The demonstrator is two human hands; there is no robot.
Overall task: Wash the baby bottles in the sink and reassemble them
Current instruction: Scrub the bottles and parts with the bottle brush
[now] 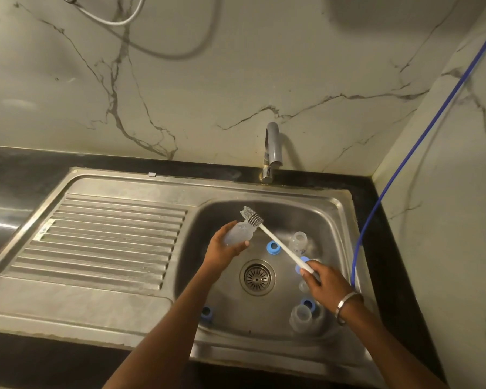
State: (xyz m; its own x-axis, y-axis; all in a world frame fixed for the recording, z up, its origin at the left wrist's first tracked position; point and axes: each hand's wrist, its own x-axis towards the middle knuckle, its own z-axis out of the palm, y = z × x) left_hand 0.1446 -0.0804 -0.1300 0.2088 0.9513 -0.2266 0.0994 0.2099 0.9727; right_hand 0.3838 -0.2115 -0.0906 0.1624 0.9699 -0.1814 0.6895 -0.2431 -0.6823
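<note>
Our left hand [225, 249] grips a clear bottle [240, 233] over the sink [340, 209]. Our right hand [324, 280] holds the brush [275, 240] by its handle, bristles beside the bottle's mouth.

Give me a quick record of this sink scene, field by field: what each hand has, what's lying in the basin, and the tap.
left hand: holds a clear bottle over the basin
right hand: fingers grip the handle end of the bottle brush
brush head: by the bottle's top, not inside it
basin: another bottle, a clear cap, blue rings such as one near the drain
tap: no water visible
</note>
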